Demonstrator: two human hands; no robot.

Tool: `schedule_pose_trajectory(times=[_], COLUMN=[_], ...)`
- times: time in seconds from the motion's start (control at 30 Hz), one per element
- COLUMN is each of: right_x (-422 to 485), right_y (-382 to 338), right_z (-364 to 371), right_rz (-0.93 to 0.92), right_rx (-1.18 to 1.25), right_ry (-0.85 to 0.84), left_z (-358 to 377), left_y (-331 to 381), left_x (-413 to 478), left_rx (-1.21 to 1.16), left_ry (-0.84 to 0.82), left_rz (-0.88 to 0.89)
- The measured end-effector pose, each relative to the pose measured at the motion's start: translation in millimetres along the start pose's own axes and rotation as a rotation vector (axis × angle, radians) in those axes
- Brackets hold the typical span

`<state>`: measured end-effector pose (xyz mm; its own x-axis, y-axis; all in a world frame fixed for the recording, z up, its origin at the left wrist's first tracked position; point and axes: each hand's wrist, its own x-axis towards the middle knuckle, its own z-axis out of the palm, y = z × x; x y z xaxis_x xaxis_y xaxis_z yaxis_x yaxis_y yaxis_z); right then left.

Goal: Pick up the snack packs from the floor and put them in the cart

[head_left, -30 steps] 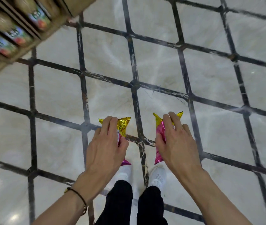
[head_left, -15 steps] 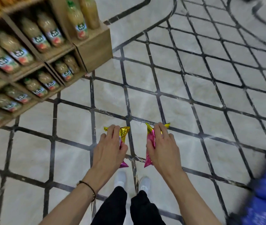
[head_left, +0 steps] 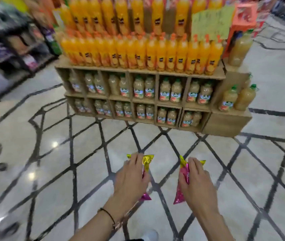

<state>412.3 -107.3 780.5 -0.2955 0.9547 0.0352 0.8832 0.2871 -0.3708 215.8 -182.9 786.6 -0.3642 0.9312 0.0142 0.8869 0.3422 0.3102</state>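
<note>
I hold one snack pack in each hand, both pink with gold ends. My left hand point(head_left: 131, 178) grips the left snack pack point(head_left: 147, 161), with most of the pack hidden under the palm. My right hand point(head_left: 197, 181) grips the right snack pack point(head_left: 184, 173), whose pink lower corner sticks out below the thumb. Both packs are lifted off the marble floor point(head_left: 51, 171), held out in front of me. No cart is in view.
A wooden display stand point(head_left: 225, 122) stands straight ahead, with orange juice bottles point(head_left: 138, 51) on top and pale juice bottles point(head_left: 166, 91) in its cubbies. Dark blurred shelving point(head_left: 8, 58) is at the far left. Open floor lies to the right.
The view has swung up from the floor at my feet to the juice display ahead. Both hands keep hold of their packs and have risen with me.
</note>
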Motion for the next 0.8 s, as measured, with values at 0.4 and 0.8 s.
schedule_pose_trajectory(times=[0.4, 0.8], right_x=[-14.7, -162.4], right_y=[-276.5, -588.8], right_z=[74.5, 178.6], right_rz=[-0.719, -1.19], right_rx=[-0.036, -0.055], right_ry=[-0.233, -0.388], left_z=[-103.4, -185.4], left_y=[-200.5, -449.6], left_x=[-137.4, -310.6], left_rx=[-0.017, -0.019], left_ry=[0.325, 0.56], left_rz=[-0.706, -1.094])
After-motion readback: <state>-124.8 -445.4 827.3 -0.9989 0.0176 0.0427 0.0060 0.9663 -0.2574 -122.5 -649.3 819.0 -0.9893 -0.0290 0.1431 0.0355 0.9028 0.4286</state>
